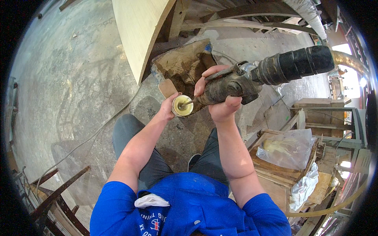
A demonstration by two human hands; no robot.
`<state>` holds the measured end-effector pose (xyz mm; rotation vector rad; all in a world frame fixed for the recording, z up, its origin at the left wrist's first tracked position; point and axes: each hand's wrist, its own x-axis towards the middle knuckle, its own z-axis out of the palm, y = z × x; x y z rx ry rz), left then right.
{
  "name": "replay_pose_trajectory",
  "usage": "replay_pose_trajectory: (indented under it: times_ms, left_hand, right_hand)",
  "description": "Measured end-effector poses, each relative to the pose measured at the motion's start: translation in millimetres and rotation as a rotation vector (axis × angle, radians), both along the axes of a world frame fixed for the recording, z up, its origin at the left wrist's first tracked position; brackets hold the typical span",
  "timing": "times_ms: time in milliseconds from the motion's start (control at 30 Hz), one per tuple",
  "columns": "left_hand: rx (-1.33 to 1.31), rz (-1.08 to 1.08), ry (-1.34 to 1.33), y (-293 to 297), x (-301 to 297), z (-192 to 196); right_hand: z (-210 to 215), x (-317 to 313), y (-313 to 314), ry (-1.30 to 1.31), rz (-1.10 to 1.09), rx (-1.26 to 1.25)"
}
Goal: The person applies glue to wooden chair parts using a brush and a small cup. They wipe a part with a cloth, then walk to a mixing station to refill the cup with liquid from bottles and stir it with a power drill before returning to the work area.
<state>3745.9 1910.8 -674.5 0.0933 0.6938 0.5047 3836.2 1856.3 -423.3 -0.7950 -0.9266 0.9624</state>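
My left hand (170,106) is wrapped round the side of a small round can (191,110). Pale yellow liquid (181,107) lies inside it. Beside those fingers a flat tan piece with rounded corners (167,88) sticks up; I cannot tell whether the hand grips it. My right hand (224,106) grips a bulky, dusty dark power drill (232,87) from below, thumb on the near side and fingers on the far side. A thin shaft (187,104) runs from the drill's front and dips into the liquid. The drill's black ribbed rear (293,65) points up to the right.
Beyond my hands sits a dirty brown open bag or box (179,65). A pale board (139,35) leans beside it. A cable (104,128) crosses the concrete floor on the left. At right, a wooden crate (271,169) carries a clear plastic bag (285,147). Dark metal bars (59,192) stand lower left.
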Motion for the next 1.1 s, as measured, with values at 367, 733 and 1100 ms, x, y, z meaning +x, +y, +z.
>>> replay_pose_trajectory:
  times_ms: [367,733,1100]
  left_hand:
    - [0.015,-0.008,-0.018,0,-1,-3]
    - [-0.077,-0.033,-0.066,-1,0,5]
    - [-0.151,-0.141,-0.154,0,-2,5]
  right_hand:
    - [4,-2,1,-0.210,-0.151,-0.050]
    - [-2,1,-2,0.006,-0.049,0.001]
    - [-1,1,4,-0.206,-0.171,-0.026]
